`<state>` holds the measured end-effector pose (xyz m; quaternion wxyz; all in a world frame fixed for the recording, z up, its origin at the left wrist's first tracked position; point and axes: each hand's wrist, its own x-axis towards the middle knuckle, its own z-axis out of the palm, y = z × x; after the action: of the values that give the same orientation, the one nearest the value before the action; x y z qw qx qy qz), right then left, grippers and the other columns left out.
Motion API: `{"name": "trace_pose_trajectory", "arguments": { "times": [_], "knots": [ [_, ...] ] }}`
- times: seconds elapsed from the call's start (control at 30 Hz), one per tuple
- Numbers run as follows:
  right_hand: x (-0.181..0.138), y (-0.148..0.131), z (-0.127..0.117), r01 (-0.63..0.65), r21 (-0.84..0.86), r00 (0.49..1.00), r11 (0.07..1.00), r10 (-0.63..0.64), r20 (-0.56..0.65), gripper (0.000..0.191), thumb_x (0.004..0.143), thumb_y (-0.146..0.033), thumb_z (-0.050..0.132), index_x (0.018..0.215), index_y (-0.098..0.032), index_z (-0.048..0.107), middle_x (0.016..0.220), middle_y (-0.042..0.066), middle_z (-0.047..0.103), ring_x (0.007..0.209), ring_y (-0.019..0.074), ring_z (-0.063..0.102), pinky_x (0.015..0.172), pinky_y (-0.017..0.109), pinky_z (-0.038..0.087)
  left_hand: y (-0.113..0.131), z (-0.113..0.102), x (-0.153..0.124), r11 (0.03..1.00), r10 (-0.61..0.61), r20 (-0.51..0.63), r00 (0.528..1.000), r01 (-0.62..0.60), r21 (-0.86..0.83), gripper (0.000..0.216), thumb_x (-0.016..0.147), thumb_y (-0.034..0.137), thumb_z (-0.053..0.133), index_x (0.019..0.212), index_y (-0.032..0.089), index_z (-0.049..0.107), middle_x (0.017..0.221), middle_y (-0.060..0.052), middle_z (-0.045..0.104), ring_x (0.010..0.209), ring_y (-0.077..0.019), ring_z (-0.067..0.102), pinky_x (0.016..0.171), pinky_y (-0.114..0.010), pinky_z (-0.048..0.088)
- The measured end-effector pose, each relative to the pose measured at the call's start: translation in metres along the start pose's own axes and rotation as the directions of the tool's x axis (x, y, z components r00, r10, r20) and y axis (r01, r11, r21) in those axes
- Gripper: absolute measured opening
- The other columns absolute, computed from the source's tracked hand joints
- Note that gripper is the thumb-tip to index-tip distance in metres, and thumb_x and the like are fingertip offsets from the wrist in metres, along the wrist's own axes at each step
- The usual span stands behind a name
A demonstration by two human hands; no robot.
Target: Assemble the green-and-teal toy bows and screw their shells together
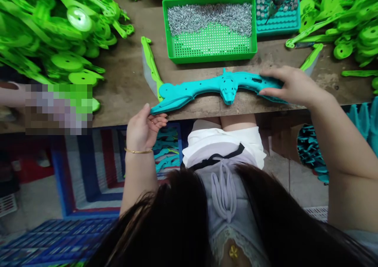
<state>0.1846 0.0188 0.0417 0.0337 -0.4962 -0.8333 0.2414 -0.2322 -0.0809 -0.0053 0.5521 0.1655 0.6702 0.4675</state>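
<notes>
Two hands of yours are on the turquoise bow-shaped piece (203, 86), at the near edge of the desk (118, 89); your left hand (146, 127) pinches its left tip between thumb and fingers; your right hand (295, 86) straddles its right limb, thumb nearer you; just beyond stands a green basket (212, 58) holding small metal parts (206, 19).

My eyes run along the bench (124, 72), over the tray (212, 58), across the teal piece (203, 86), and nope: no word, label, brand, number or sign I can read!
</notes>
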Motion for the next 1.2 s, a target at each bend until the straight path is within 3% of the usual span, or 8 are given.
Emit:
{"name": "trace_pose_trajectory", "arguments": {
  "times": [0.17,0.3,0.4,0.47,0.6,0.73,1.07,1.2],
  "knots": [
    [-0.005,0.000,0.016,0.019,-0.097,0.999,0.995,-0.023,-0.044,0.059,0.088,-0.052,0.060,0.136,-0.019,0.054,0.130,0.015,0.063,0.118,0.0372,0.055,0.100,0.057,0.041,-0.001,-0.015,0.003,0.941,0.224,-0.015,0.974,-0.212,0.265,0.022,0.091,0.032,0.057,0.085,0.014,0.065,0.058,-0.001,0.065,0.045,-0.0105,0.056,0.041,-0.020,0.045],
    [-0.009,-0.001,0.021,0.057,-0.121,0.994,0.991,-0.068,-0.091,0.057,0.088,-0.054,0.058,0.136,-0.022,0.054,0.131,0.013,0.064,0.120,0.0354,0.055,0.101,0.056,0.040,0.014,-0.003,-0.007,0.696,0.646,-0.136,0.751,-0.507,0.508,0.015,0.083,0.020,0.070,0.097,0.020,0.066,0.067,0.008,0.056,0.059,-0.0072,0.050,0.054,-0.017,0.042],
    [-0.018,0.003,0.010,0.018,-0.062,0.974,0.998,-0.031,-0.224,0.053,0.090,-0.052,0.056,0.132,-0.020,0.058,0.133,0.012,0.063,0.123,0.0297,0.056,0.105,0.049,0.041,0.026,0.054,-0.019,0.290,0.840,0.177,0.512,-0.701,0.651,0.022,0.089,0.029,0.063,0.109,0.021,0.064,0.085,0.002,0.062,0.075,-0.0133,0.056,0.073,-0.028,0.049],
    [-0.027,0.011,0.002,-0.078,0.018,0.915,0.997,0.079,-0.395,0.047,0.093,-0.048,0.054,0.129,-0.018,0.061,0.128,0.012,0.066,0.117,0.0237,0.060,0.103,0.041,0.044,0.029,0.114,-0.025,0.060,0.756,0.479,0.446,-0.776,0.627,0.024,0.093,0.031,0.055,0.109,0.017,0.064,0.095,-0.005,0.065,0.087,-0.0182,0.060,0.083,-0.034,0.050],
    [-0.046,0.037,0.007,-0.314,0.220,0.735,0.924,0.383,-0.560,0.042,0.091,-0.047,0.054,0.117,-0.016,0.066,0.108,0.011,0.073,0.091,0.0193,0.067,0.084,0.035,0.053,0.020,0.241,-0.029,-0.127,0.386,0.800,0.459,-0.833,0.539,0.034,0.100,0.038,0.042,0.109,0.014,0.064,0.111,-0.011,0.066,0.110,-0.0243,0.059,0.097,-0.037,0.044],
    [-0.055,0.058,0.030,-0.443,0.352,0.695,0.825,0.564,-0.446,0.052,0.085,-0.050,0.059,0.121,-0.012,0.064,0.080,0.008,0.072,0.073,0.0225,0.066,0.074,0.039,0.054,0.002,0.310,-0.032,-0.210,0.111,0.852,0.512,-0.825,0.524,0.048,0.102,0.046,0.032,0.108,0.012,0.065,0.112,-0.015,0.067,0.109,-0.0280,0.062,0.092,-0.037,0.045],
    [-0.056,0.039,0.050,-0.281,0.786,0.692,0.551,0.683,-0.231,0.094,0.082,-0.049,0.063,0.156,-0.016,0.016,0.072,-0.001,0.067,0.059,0.0175,0.062,0.061,0.032,0.054,0.003,0.311,-0.030,-0.366,-0.040,0.864,0.501,-0.812,0.454,0.047,0.101,0.048,0.030,0.114,0.012,0.057,0.105,-0.014,0.069,0.098,-0.0285,0.067,0.080,-0.036,0.048],
    [-0.068,0.024,0.052,-0.137,0.956,0.793,0.260,0.607,-0.051,0.067,0.085,-0.051,0.061,0.143,-0.022,0.042,0.078,-0.001,0.067,0.065,0.0145,0.063,0.061,0.027,0.053,0.008,0.300,-0.039,-0.395,-0.089,0.889,0.450,-0.835,0.383,0.054,0.100,0.051,0.027,0.101,0.011,0.064,0.099,-0.016,0.068,0.096,-0.0298,0.067,0.077,-0.037,0.049]
  ]
}}
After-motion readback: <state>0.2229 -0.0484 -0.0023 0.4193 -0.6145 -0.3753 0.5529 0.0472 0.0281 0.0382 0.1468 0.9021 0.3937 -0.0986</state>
